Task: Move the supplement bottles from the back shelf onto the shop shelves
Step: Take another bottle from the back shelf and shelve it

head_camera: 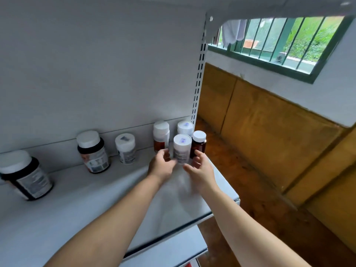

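Several supplement bottles stand on a white shop shelf (92, 201). At its right end a white bottle (182, 149) with a white lid stands upright between my two hands. My left hand (160, 165) is open at its left, blurred fingertips at the bottle's lower side. My right hand (201, 167) is open at its right, its fingers reaching the small amber bottle (198, 144). Behind them stand a taller amber bottle (161, 136) and another white bottle (185, 128). Further left are a white bottle (126, 148) and two dark bottles (93, 152), (25, 176).
A slotted metal upright (199, 78) marks the shelf's right end, and the back panel (96, 64) rises behind the bottles. A lower shelf (173, 247) shows below. To the right are a brown floor (240, 170), wooden wall panels (279, 135) and a barred window (279, 39).
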Tool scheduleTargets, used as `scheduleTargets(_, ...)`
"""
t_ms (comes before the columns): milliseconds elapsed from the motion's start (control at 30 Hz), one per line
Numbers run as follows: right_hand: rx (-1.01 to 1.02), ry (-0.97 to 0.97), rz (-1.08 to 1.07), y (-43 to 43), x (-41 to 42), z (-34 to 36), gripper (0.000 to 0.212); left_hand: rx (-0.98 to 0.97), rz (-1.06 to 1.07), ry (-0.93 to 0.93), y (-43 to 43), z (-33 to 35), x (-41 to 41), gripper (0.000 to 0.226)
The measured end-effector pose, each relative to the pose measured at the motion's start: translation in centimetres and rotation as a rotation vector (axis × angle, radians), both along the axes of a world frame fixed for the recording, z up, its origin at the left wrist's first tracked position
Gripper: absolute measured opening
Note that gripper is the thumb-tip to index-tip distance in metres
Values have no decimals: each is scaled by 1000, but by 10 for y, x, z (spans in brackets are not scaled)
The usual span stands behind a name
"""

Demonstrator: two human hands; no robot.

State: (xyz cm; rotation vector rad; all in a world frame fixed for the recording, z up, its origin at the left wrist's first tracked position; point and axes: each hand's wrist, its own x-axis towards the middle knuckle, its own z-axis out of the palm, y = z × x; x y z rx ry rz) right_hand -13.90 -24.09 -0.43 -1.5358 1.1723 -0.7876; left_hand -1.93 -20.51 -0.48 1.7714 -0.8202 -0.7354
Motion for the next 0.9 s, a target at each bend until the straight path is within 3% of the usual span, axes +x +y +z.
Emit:
scheduleTargets(267,-74,1,90,-15,12,-9,63,-44,3,32,-22,-11,-1,66)
scheduleTargets(400,-73,-59,83,-17,8,-8,45,-95,-6,15,-12,-7,-3,52)
scheduleTargets(533,-53,-182,125,-17,6,-3,42,-174,2,-73,9,-2,2,36)
scheduleTargets(700,15,-336,242,-8,7,6,38,-254,11,33,31,10,6,20)
scheduleTargets(900,67,-427,314,8,0,19,31,-327,-36,100,47,21,2,33)
